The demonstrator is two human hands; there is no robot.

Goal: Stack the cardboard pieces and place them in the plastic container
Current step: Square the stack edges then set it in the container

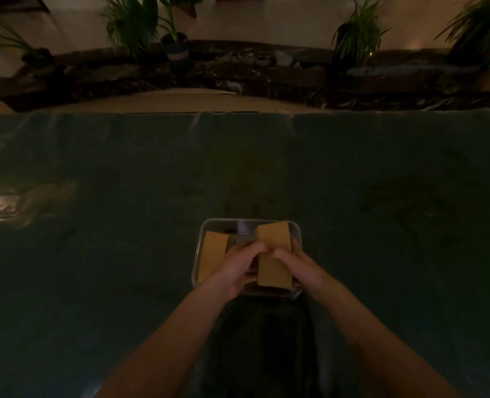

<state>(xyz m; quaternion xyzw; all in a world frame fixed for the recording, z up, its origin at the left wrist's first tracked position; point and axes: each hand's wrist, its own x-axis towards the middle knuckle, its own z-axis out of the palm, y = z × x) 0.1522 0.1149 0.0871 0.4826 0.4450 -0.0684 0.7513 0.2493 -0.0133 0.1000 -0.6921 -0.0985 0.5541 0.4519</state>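
Observation:
A clear plastic container (219, 222) sits on the dark table near the front edge, in the head view's lower middle. A stack of tan cardboard pieces (274, 239) lies along its right side, its top piece long and rectangular. Another tan cardboard piece (213, 254) lies in the container's left side. My left hand (235, 268) and my right hand (297, 264) meet over the right stack, fingers curled on it. My fingers hide the stack's middle.
The dark green tabletop (123, 196) spreads wide on both sides. Beyond its far edge lie a flat cardboard sheet (166, 100), a dark stone ledge (266, 76) and several potted plants (175, 38). A bright reflection glints at the far left.

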